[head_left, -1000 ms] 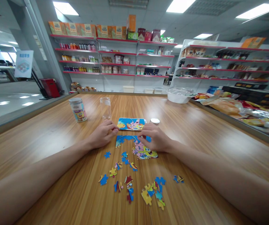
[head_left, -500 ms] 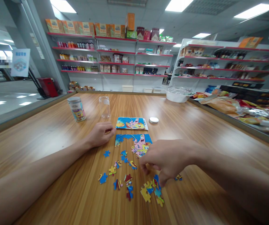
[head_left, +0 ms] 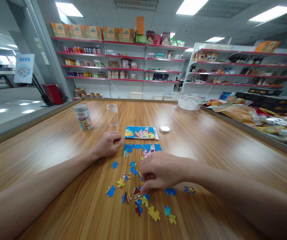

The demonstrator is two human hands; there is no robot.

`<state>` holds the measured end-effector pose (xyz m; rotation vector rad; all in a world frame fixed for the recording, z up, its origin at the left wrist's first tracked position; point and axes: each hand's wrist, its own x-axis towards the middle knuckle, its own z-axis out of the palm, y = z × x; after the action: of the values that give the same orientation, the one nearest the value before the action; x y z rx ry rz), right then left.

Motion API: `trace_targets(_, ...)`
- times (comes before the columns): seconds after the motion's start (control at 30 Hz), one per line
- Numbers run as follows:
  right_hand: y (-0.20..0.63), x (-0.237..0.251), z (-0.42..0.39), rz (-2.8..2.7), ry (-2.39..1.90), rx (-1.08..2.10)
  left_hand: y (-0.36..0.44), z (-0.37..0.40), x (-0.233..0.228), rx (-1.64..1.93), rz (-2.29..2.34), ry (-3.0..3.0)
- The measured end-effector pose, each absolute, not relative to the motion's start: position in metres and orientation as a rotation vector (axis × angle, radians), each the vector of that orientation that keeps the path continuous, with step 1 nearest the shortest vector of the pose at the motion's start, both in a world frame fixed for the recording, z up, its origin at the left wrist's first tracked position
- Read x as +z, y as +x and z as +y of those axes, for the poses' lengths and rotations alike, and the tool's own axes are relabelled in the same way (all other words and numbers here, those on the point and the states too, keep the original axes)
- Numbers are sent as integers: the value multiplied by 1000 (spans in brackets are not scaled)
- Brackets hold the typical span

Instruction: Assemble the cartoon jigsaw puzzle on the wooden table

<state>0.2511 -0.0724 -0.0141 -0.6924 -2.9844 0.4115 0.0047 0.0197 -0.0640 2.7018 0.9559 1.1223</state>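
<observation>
Top strip of the colourful cartoon jigsaw (head_left: 143,148) is joined; many loose cardboard pieces (head_left: 143,200) remain unplaced on the wooden worktop (head_left: 220,143). Right hand (head_left: 162,171) is curled, fingertips pinching among them; left hand (head_left: 108,144) is loosely closed beside the jigsaw.

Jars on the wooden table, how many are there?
2. A printed jar with its lid on stands at the far left; a clear jar stands just right of it, open. A loose lid lies further right.

Wooden table (head_left: 208,140) bears loose puzzle pieces (head_left: 138,196) (scattered), reference card (head_left: 141,132), tin (head_left: 82,117).
</observation>
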Motion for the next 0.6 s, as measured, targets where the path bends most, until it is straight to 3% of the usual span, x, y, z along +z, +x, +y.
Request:
trace_targets(0.2, 250, -47, -66, -2495, -653, 57, 5, 21, -66, 1116, 933, 2708)
trace_targets(0.6, 253, -44, -78, -2655, -541, 119, 2, 26, -73, 991, 898, 2704)
